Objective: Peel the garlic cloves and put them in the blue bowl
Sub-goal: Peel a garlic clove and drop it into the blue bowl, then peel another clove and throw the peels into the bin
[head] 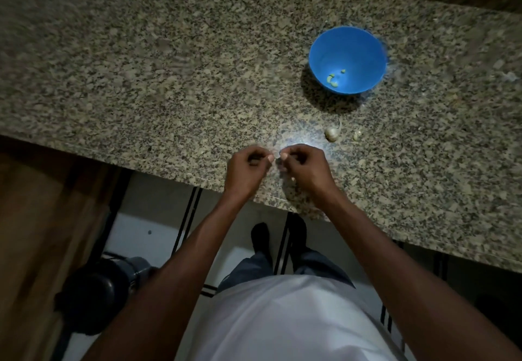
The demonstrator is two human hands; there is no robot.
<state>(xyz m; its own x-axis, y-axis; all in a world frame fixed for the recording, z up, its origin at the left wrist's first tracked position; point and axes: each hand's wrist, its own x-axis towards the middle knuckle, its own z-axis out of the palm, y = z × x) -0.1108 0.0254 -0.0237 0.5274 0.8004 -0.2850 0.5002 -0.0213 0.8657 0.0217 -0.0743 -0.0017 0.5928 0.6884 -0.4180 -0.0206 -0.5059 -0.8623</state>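
The blue bowl (348, 49) stands on the granite counter (169, 78), up and to the right of my hands, with a few pale peeled cloves (333, 79) at its bottom. My left hand (248, 168) and my right hand (302, 167) meet near the counter's front edge, fingers curled, pinching something small between their fingertips. That thing is mostly hidden and blurred; it looks like a garlic clove. An unpeeled garlic piece (331, 134) and a small pale clove (357, 135) lie on the counter between my hands and the bowl.
The counter's front edge runs diagonally just below my hands. Bits of garlic skin (509, 76) lie at the far right. Below are a tiled floor, my feet and a dark round appliance (96, 293) at the lower left. A wall rises behind the counter.
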